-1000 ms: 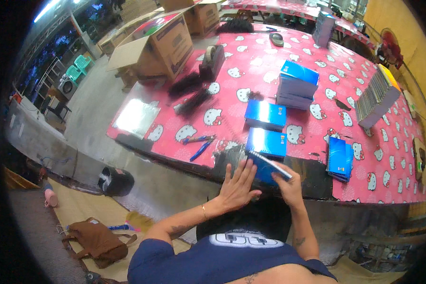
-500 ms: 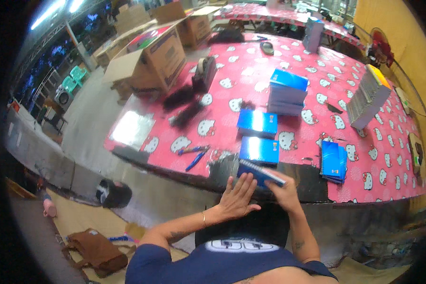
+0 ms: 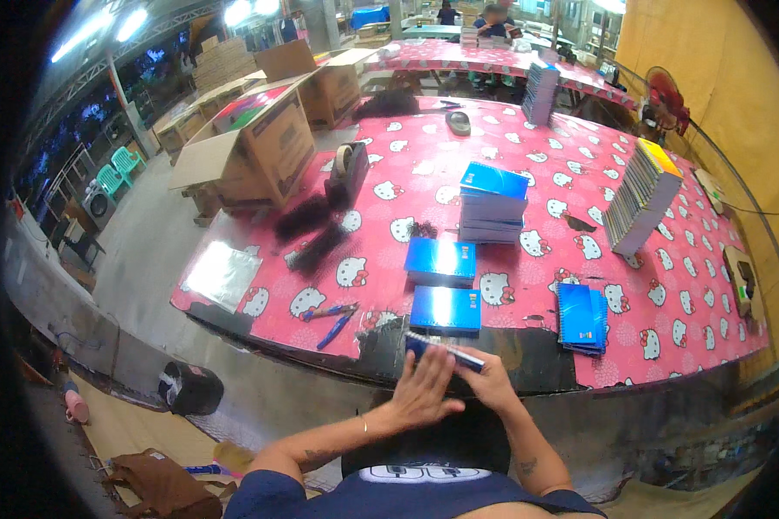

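Observation:
At the near table edge I hold a blue spiral notebook (image 3: 415, 344), tilted so that its spiral edge and page block show. My right hand (image 3: 492, 382) pinches its right end. Against its near side lies my left hand (image 3: 426, 385), flat with the fingers stretched out, covering much of it. Just beyond are two low piles of blue spiral notebooks, a nearer pile (image 3: 446, 309) and a farther pile (image 3: 440, 259). To the right, several more blue notebooks (image 3: 582, 316) lie in a slightly fanned pile.
Taller notebook stacks stand behind: a blue-topped stack (image 3: 493, 203), a leaning yellow-topped stack (image 3: 645, 197) and a far stack (image 3: 541, 93). Pliers (image 3: 336, 330), a tape dispenser (image 3: 347, 176) and dark fuzzy bundles (image 3: 303, 218) lie left. Open cardboard boxes (image 3: 273, 156) stand at the far left.
The view has tilted upward, bringing more of the far room into sight. The notebook has turned more edge-on, showing less of its cover. Both hands stay on it.

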A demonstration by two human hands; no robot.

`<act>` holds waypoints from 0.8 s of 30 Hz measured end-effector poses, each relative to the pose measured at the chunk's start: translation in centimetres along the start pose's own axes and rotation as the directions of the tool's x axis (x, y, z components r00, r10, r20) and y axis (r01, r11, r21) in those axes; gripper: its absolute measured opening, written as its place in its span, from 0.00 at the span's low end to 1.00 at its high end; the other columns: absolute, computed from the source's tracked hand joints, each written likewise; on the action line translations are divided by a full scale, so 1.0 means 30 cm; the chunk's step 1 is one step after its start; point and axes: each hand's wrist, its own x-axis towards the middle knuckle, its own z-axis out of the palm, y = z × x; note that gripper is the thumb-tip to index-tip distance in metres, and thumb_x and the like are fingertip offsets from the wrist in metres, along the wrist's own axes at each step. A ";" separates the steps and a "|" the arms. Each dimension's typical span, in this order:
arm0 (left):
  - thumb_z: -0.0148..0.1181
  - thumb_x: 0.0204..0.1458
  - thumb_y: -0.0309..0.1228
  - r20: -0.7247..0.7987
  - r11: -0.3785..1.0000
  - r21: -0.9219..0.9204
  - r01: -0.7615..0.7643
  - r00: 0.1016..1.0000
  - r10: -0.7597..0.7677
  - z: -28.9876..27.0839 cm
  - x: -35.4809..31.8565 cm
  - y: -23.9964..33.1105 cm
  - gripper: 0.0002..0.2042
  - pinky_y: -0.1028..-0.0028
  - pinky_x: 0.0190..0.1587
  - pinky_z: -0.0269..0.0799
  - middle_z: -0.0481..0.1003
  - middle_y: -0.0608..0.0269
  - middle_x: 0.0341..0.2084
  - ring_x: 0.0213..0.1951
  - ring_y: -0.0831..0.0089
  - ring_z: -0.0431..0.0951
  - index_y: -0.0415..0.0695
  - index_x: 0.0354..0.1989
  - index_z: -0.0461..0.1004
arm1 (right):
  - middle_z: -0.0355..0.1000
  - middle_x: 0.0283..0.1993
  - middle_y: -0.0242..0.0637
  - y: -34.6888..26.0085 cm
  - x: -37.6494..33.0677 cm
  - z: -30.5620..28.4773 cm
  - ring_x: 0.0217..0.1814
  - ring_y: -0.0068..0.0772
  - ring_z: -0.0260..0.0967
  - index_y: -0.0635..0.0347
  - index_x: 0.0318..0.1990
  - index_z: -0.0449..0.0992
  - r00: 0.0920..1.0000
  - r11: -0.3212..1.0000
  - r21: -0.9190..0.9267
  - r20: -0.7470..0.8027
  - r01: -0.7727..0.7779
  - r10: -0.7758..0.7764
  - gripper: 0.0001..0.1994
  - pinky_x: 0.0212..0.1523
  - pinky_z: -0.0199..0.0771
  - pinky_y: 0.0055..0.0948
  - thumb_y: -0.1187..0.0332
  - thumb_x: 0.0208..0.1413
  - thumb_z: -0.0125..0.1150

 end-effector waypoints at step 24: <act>0.66 0.54 0.31 0.100 0.591 -0.764 0.260 0.952 -0.288 -0.342 0.199 0.157 0.35 0.58 0.66 0.63 0.65 0.38 0.64 0.65 0.46 0.67 0.33 0.68 0.58 | 0.65 0.62 0.49 -0.295 -0.128 0.130 0.58 0.42 0.67 0.54 0.63 0.73 0.918 0.905 -0.344 -0.213 0.250 -0.335 0.30 0.56 0.69 0.41 0.70 0.50 0.72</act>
